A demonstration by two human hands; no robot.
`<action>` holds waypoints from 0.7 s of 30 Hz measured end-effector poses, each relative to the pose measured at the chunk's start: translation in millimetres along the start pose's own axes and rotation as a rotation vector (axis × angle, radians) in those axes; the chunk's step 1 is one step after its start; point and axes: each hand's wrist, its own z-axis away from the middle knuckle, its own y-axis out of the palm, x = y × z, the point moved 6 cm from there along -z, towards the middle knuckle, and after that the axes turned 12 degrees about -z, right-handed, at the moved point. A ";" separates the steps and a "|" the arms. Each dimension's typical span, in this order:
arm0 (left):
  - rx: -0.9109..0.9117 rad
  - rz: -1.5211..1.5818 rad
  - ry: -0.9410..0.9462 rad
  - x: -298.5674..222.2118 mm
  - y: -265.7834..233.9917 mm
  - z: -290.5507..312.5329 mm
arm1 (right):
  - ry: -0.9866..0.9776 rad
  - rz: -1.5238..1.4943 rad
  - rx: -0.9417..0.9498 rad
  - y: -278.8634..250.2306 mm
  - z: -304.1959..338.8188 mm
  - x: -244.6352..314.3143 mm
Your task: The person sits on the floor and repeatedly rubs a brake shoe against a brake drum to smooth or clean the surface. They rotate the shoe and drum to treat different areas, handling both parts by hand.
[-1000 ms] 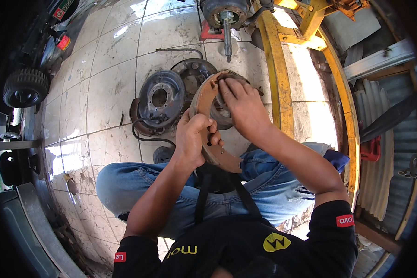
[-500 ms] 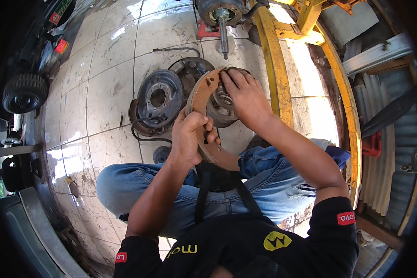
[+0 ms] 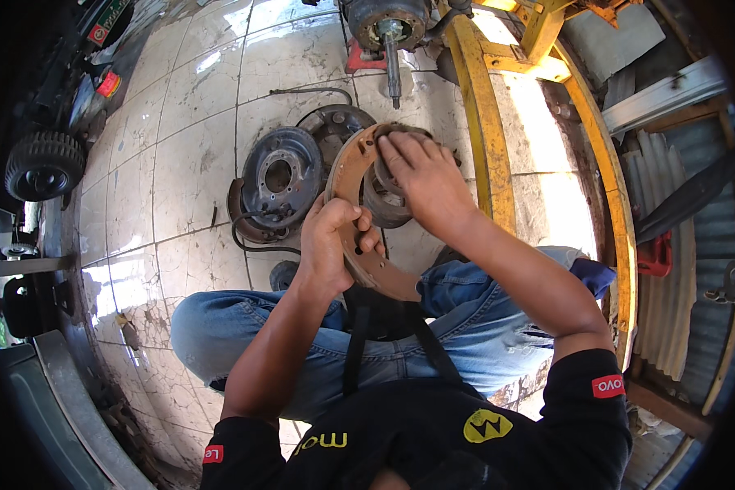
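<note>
A curved, rusty-brown brake shoe (image 3: 347, 173) is held up over my lap, its hollow side facing right. My left hand (image 3: 328, 238) grips it around the middle, thumb on top and fingertips curled through from inside the curve. At the upper end my right hand (image 3: 429, 181) is bent over a dark, flat piece (image 3: 400, 129), pressing it to the shoe. Most of that piece is covered by the fingers, so its kind is unclear. Just beyond the shoe, a round black brake backing plate (image 3: 257, 167) lies on the tiles, overlapping a second dark plate (image 3: 335, 118).
A hub with a long shaft (image 3: 394, 73) juts toward me at the top, above a red stand (image 3: 366, 59). A yellow metal frame (image 3: 486, 135) borders the right side. Hoses trail from the plates. A small tyre (image 3: 45, 166) sits far left.
My right hand has slid slightly left and down along the shoe's upper end, and more of the dark piece shows past its fingers. The left hand keeps its grip.
</note>
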 end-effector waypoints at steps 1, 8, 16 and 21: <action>0.001 0.000 -0.003 -0.5 0.3 0.3 | 0.026 0.007 0.010 0.3 -0.4 -1.7; 0.006 0.026 -0.018 0.4 -0.8 -0.9 | 0.044 0.024 0.022 2.4 -0.8 -0.6; 0.000 0.015 -0.025 2.5 -0.4 -1.8 | 0.015 0.029 0.030 3.8 0.0 8.1; 0.013 0.026 -0.040 2.8 2.0 0.3 | 0.015 0.052 0.036 3.4 3.1 13.3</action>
